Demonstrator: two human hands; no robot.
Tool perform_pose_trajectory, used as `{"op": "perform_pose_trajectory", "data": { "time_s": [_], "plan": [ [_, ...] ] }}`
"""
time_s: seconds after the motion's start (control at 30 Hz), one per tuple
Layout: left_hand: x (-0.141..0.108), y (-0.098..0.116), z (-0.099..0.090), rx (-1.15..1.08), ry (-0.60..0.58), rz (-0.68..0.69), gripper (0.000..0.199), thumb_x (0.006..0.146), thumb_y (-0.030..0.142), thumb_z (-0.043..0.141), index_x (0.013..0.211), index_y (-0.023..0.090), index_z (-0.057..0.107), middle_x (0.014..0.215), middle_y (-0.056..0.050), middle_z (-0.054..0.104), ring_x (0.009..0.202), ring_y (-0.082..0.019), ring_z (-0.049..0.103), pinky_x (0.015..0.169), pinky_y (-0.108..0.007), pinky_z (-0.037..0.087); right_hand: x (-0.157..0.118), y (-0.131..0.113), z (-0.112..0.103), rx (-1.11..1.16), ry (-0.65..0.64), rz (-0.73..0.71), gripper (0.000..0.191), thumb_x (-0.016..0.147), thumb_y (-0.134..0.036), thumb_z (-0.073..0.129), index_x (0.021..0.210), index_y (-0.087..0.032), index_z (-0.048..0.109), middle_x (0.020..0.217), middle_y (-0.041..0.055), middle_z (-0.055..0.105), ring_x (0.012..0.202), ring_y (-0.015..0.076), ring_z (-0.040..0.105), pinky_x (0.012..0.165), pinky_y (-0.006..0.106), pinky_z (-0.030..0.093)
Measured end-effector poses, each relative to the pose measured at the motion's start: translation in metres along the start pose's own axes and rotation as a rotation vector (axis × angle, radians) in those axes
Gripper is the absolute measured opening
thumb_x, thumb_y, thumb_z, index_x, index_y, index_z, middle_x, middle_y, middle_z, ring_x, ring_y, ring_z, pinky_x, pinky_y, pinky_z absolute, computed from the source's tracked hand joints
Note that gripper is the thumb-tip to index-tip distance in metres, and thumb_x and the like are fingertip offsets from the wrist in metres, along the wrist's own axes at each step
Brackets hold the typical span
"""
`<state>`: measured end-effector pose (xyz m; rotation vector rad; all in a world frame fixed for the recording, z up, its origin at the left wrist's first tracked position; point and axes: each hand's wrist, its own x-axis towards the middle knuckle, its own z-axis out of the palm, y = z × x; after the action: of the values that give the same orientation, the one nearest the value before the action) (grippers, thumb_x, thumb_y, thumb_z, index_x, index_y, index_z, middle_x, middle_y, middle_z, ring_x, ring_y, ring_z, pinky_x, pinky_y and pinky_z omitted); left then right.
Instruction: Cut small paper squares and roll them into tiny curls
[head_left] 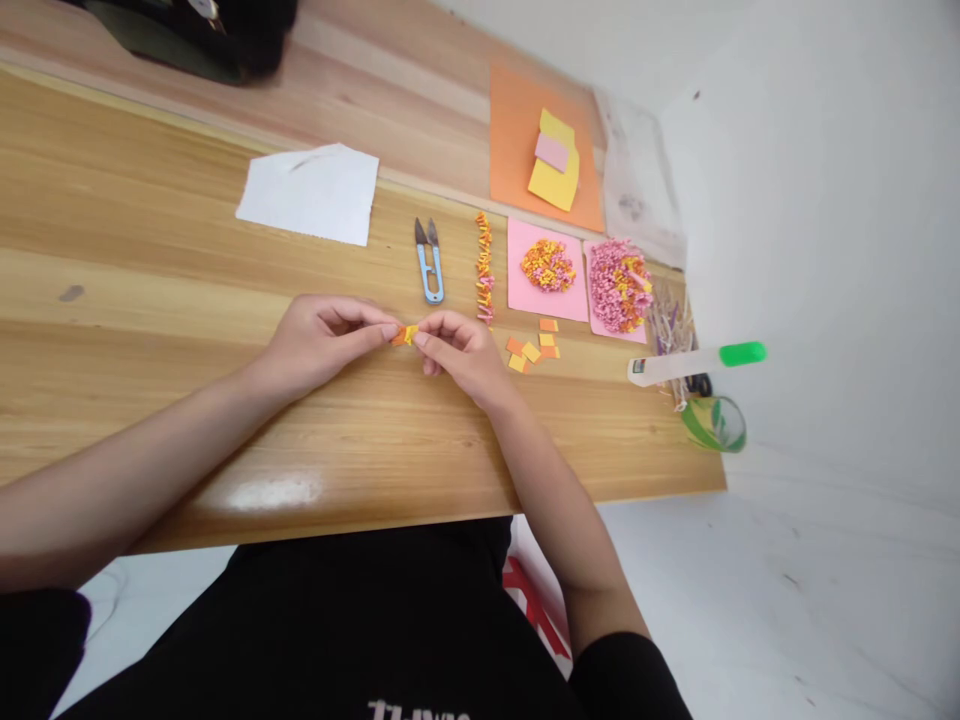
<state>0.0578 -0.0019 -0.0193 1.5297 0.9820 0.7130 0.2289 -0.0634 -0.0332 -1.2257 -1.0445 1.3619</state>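
Between my two hands, just above the wooden table, is a small orange and yellow paper piece (407, 335). My left hand (330, 335) pinches its left end with thumb and forefinger. On the other end, the thumb and forefinger of my right hand (459, 350) are closed. Fingertips cover part of the piece, so its exact shape is hard to see. To the right of my right hand lie several small orange and yellow paper rectangles (531, 352). Beyond my hands are blue-handled thread snips (430, 262) and a row of small twisted orange, yellow and pink pieces (484, 265).
Pink sheets hold a smaller pile (548, 266) and a larger pile (619, 285) of twisted pieces. Behind lies an orange sheet (510, 130) with yellow and pink paper. A white sheet (311, 195) is back left. At right are a green-capped bottle (682, 365) and a green cup (709, 425).
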Motion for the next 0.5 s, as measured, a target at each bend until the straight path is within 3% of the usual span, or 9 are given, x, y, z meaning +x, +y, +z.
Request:
{"op": "perform_pose_trajectory", "data": {
  "time_s": [0.5],
  "plan": [
    [0.0003, -0.0001, -0.0011, -0.023, -0.025, -0.006, 0.02, 0.064, 0.041, 0.079, 0.069, 0.022, 0.075, 0.077, -0.002, 0.075, 0.075, -0.019, 0.068, 0.071, -0.028, 0.054, -0.0009, -0.0007, -0.0005, -0.014, -0.028, 0.012, 0.026, 0.074, -0.039, 0.071, 0.081, -0.019, 0.058, 0.071, -0.0045, 0.057, 0.054, 0.0056, 0.05, 0.052, 0.02, 0.046]
  ]
}}
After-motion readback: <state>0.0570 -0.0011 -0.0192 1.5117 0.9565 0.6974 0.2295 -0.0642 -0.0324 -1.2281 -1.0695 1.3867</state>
